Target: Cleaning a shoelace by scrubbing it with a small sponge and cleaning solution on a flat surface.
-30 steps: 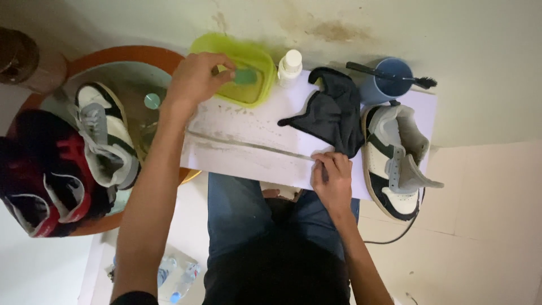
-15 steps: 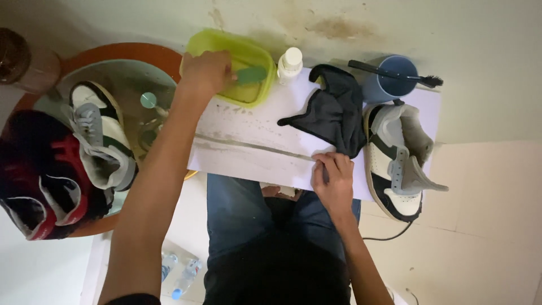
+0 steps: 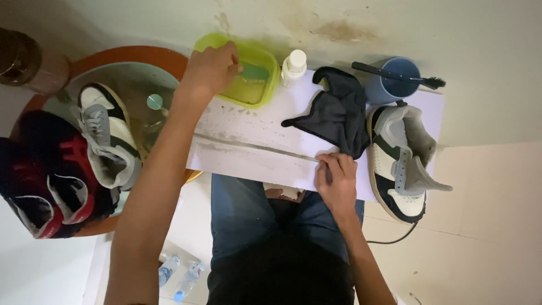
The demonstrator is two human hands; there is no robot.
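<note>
**Brush in the tub, shoe waiting on the paper**

Left hand (image 3: pixel 210 70) reaches to the far side of the tabletop, fingers curled shut around a green-handled brush (image 3: pixel 254 72). The brush end sits inside the yellow-green tub (image 3: pixel 270 90), which appears to hold pale liquid. Whether the bristles are wet I cannot tell.

Right hand (image 3: pixel 337 181) rests on the near edge of the white paper sheet (image 3: pixel 254 152), fingers pressed together and bent down against it, just beside the lower tip of the dark cloth (image 3: pixel 339 116). It seems to pin the sheet; nothing is visibly pinched in it.

White and black shoe (image 3: pixel 398 164) lies at the right end of the sheet, tongue pulled up, no laces in it that I can see. No hand touches it. Its white toe looks fairly clean from here, though detail is too small to be sure.

Judgement: early to middle stage. The station is laid out, with a small white bottle (image 3: pixel 294 64) and a blue cup (image 3: pixel 395 85) with a dark brush across it at the far edge; the paper shows grey smears. Scrubbing of this shoe is not under way.

Left, on a round glass-topped stand (image 3: pixel 127 56): the matching shoe (image 3: pixel 107 135) and a red and black pair (image 3: pixel 45 181), all untouched.
</note>
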